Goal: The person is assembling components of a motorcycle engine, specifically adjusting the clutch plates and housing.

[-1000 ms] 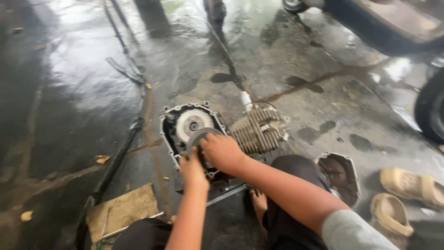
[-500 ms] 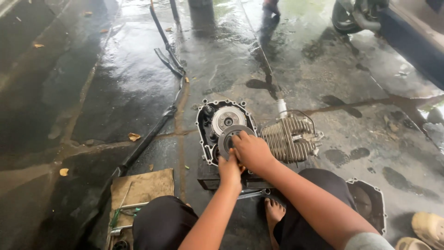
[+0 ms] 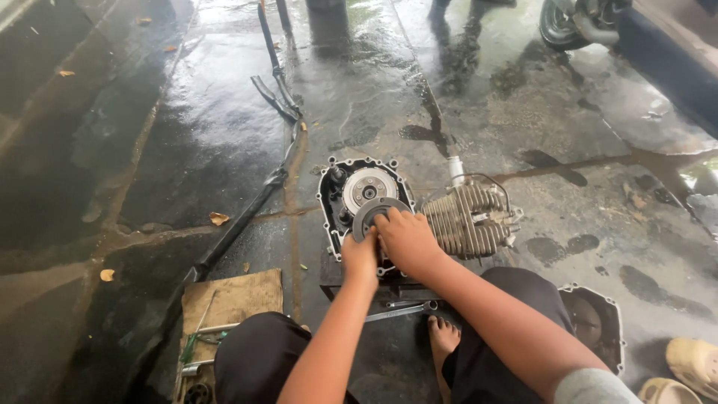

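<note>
Fingers of right hand (image 3: pixel 407 238) curled over a dark round disc (image 3: pixel 372 215), gripping its edge; left hand (image 3: pixel 360 258) just below, fingers tucked, grip can't tell. Disc sits on open engine case (image 3: pixel 359 217) on wet concrete floor (image 3: pixel 187 135), beside the silver clutch hub (image 3: pixel 369 187). Finned cylinder (image 3: pixel 467 219) touches case on the right. Wrench (image 3: pixel 400 310) near bare foot (image 3: pixel 443 337). Cardboard (image 3: pixel 235 298) with tools left, black hose (image 3: pixel 247 217) beyond. Loose cover (image 3: pixel 594 323) part hidden by knee.

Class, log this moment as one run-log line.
left hand on engine case | right hand on round disc | finned cylinder beside
</note>
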